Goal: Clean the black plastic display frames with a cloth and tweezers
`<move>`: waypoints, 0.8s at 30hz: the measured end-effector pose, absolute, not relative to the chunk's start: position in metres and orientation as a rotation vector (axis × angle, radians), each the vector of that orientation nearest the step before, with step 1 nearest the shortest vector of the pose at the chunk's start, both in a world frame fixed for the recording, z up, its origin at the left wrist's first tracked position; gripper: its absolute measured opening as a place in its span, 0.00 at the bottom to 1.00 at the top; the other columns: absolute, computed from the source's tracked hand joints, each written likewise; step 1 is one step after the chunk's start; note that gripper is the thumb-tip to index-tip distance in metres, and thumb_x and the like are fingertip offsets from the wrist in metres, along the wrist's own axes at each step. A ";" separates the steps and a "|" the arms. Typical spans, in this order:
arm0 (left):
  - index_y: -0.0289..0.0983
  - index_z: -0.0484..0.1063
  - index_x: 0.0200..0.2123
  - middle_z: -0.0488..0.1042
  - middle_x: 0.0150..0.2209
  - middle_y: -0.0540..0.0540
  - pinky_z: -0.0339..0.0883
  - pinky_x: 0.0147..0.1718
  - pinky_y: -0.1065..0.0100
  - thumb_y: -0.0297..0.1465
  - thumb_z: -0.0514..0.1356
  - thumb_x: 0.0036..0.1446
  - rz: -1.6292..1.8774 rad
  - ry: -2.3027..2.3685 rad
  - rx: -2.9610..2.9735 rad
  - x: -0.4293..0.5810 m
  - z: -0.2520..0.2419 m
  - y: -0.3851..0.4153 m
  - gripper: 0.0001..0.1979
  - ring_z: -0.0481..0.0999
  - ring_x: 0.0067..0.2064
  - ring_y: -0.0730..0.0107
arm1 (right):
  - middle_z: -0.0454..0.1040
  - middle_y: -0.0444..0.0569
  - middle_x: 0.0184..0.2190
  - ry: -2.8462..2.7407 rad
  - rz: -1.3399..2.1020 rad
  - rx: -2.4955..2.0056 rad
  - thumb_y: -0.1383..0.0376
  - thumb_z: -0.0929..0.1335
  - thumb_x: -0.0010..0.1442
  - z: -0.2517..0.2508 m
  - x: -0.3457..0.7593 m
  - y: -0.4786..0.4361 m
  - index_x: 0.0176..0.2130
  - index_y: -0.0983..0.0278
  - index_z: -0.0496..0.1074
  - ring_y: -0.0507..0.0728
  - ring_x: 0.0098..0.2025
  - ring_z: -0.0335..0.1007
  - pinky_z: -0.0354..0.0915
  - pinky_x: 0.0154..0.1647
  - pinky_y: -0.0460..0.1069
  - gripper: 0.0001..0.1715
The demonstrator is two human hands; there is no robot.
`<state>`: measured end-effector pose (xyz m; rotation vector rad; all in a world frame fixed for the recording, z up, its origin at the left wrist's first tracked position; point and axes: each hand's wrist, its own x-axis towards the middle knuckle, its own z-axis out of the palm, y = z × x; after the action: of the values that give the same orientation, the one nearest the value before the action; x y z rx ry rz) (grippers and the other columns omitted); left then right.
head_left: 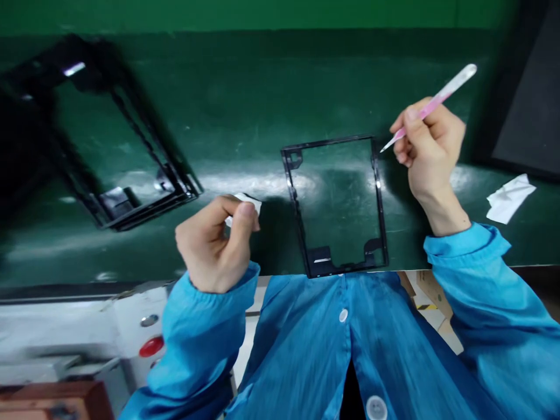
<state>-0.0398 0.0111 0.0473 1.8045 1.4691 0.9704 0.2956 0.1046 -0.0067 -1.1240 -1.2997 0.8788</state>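
Observation:
A thin black rectangular frame (382,216) lies on the green bench top between my hands, close to the front edge. My right hand (431,143) grips a slim pink-and-white pointed tool (446,92) like a pen. Its fine tip points down and left, just beside the frame's upper right corner; whether it touches anything I cannot tell. My left hand (216,242) is closed on a small white wipe (250,199), pinched between thumb and fingers, to the left of the frame. Part of the wipe is hidden by the fingers.
Several black frames (144,219) lie stacked and tilted on the left of the green bench (245,99). A crumpled white wipe (510,198) rests at the right, below a dark panel (525,105). A red button (151,346) sits below the bench edge, lower left.

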 end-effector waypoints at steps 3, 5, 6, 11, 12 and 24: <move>0.43 0.74 0.52 0.81 0.46 0.46 0.73 0.43 0.58 0.34 0.64 0.72 0.807 1.265 1.889 -0.013 0.060 0.025 0.07 0.81 0.46 0.64 | 0.68 0.39 0.22 -1.417 0.933 -1.200 0.36 0.66 0.75 -0.007 0.297 0.103 0.37 0.58 0.72 0.48 0.18 0.58 0.57 0.19 0.47 0.31; 0.44 0.68 0.63 0.78 0.59 0.42 0.75 0.53 0.54 0.35 0.66 0.70 0.713 1.195 2.050 0.008 0.058 0.044 0.21 0.79 0.58 0.58 | 0.70 0.40 0.23 -1.395 0.945 -1.222 0.35 0.65 0.76 -0.005 0.296 0.102 0.37 0.58 0.72 0.48 0.19 0.59 0.58 0.19 0.47 0.32; 0.43 0.68 0.64 0.77 0.60 0.41 0.74 0.56 0.52 0.36 0.66 0.70 0.709 1.181 2.146 0.019 0.054 0.057 0.22 0.78 0.61 0.56 | 0.71 0.40 0.23 -1.363 0.952 -1.218 0.36 0.66 0.75 -0.004 0.295 0.102 0.37 0.58 0.72 0.49 0.19 0.61 0.59 0.19 0.47 0.31; 0.39 0.72 0.59 0.77 0.56 0.40 0.71 0.57 0.46 0.39 0.67 0.69 0.791 1.148 2.399 0.064 0.016 0.118 0.20 0.75 0.57 0.52 | 0.73 0.40 0.23 -1.278 1.010 -1.171 0.40 0.70 0.75 0.000 0.296 0.099 0.37 0.59 0.74 0.49 0.19 0.65 0.61 0.20 0.46 0.27; 0.38 0.73 0.58 0.78 0.54 0.40 0.71 0.55 0.47 0.38 0.67 0.69 0.785 1.125 2.416 0.070 0.009 0.125 0.18 0.75 0.56 0.52 | 0.73 0.40 0.23 -1.283 1.022 -1.173 0.41 0.69 0.76 0.001 0.297 0.099 0.38 0.60 0.74 0.48 0.19 0.66 0.62 0.20 0.46 0.27; 0.38 0.75 0.43 0.79 0.40 0.46 0.69 0.43 0.57 0.30 0.64 0.71 0.804 1.104 2.414 0.077 0.007 0.126 0.02 0.76 0.43 0.60 | 0.76 0.40 0.26 -1.587 0.988 -1.233 0.57 0.64 0.83 0.020 0.303 0.110 0.40 0.62 0.72 0.47 0.24 0.73 0.70 0.27 0.43 0.18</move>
<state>0.0769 0.1262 0.0065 2.4138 1.1037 0.8035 0.3033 0.1103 0.0197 -1.2330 -1.5875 0.9877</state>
